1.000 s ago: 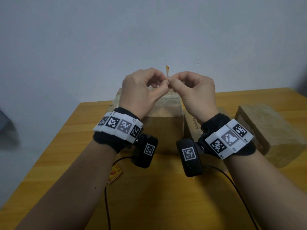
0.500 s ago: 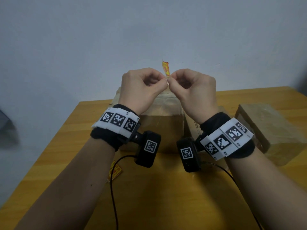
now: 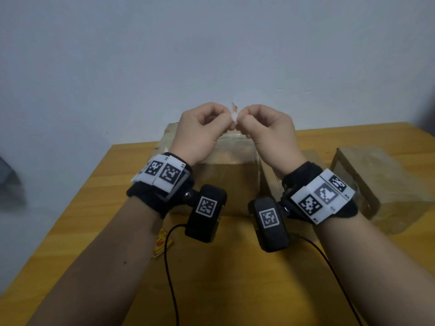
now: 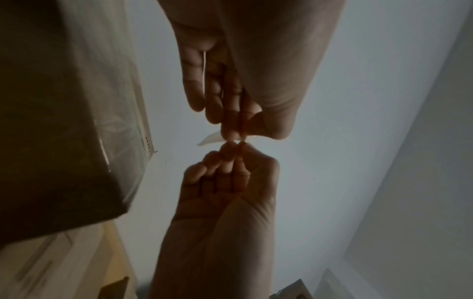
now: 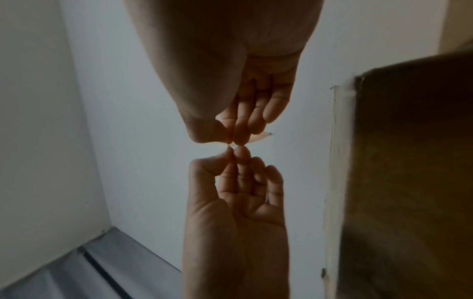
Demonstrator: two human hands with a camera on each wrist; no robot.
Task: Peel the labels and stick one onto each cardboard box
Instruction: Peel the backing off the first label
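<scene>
Both hands are raised above the middle cardboard box (image 3: pixel 226 158) and pinch one small label (image 3: pixel 234 112) between them. My left hand (image 3: pixel 230 120) and my right hand (image 3: pixel 240 120) meet fingertip to fingertip. The label shows a white piece and an orange tip above the fingers. In the left wrist view the left hand (image 4: pixel 235 137) comes from the top, the right hand (image 4: pixel 236 147) from below, and the label (image 4: pixel 210 140) sticks out sideways. A second box (image 3: pixel 376 180) lies at the right. A low box (image 3: pixel 270 170) lies between them.
Another orange label (image 3: pixel 162 243) lies on the wooden table (image 3: pixel 211 290) under my left forearm. Black cables (image 3: pixel 169 267) trail from both wrist cameras across the table. A pale wall stands close behind the boxes. The table's left edge runs near my left arm.
The hands stay together at the same height. The label stands up less above the fingers than before, and a white piece now shows between the fingertips.
</scene>
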